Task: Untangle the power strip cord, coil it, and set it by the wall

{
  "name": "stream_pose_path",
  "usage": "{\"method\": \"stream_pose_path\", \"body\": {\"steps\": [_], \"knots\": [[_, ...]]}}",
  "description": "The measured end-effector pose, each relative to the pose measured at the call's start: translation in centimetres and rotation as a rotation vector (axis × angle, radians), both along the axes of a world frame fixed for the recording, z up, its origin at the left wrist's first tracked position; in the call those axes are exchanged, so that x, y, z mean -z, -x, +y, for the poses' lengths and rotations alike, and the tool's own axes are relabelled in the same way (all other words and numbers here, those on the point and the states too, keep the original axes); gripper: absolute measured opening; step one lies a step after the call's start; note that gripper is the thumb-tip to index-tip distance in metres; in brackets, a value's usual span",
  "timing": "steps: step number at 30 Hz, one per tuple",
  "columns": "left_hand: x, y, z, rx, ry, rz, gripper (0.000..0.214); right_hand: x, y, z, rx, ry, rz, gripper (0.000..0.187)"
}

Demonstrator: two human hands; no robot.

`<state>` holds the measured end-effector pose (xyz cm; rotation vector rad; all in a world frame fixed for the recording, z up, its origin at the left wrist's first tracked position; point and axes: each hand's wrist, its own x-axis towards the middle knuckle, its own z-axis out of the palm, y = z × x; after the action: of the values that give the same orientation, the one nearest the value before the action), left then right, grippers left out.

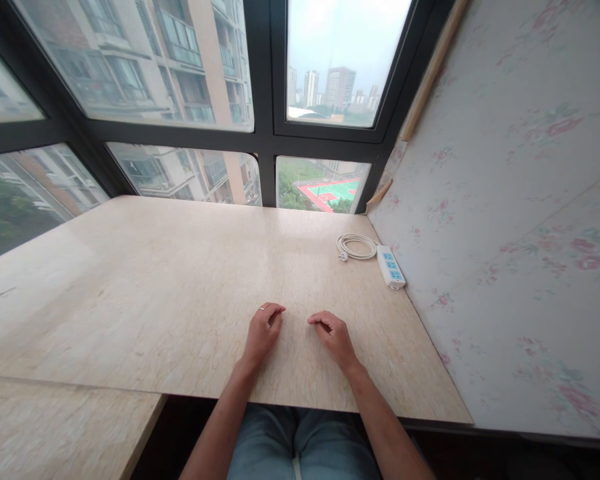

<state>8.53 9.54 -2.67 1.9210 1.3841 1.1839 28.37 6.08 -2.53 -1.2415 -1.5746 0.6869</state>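
My left hand [264, 333] rests on the beige stone-patterned countertop [180, 287], its fingers loosely curled together and a ring on one of them. Facing it across a small gap, my right hand [335, 335] lies on the same surface with its fingers curled in too. Nothing shows in either hand, though the palms are hidden. The nearest object is a white power strip [391, 268] with blue socket faces, beyond my right hand and close to the wall. Its white cord [359, 247] is coiled to the left of it, with the plug [343, 256] at the coil's near side.
A wall with floral paper [505, 267] borders the countertop on the right. Dark-framed windows [266, 80] stand along the back and left. A lower stone-patterned ledge [55, 427] sits at the front left, and my legs [295, 443] are below the front edge.
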Motion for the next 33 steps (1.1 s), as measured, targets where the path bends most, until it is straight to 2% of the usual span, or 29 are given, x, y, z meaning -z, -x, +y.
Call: {"method": "stream_pose_path", "body": {"steps": [33], "knots": [[0.28, 0.03, 0.14, 0.023, -0.027, -0.005, 0.018, 0.06, 0.00, 0.03, -0.003, 0.027, 0.014, 0.022]]}}
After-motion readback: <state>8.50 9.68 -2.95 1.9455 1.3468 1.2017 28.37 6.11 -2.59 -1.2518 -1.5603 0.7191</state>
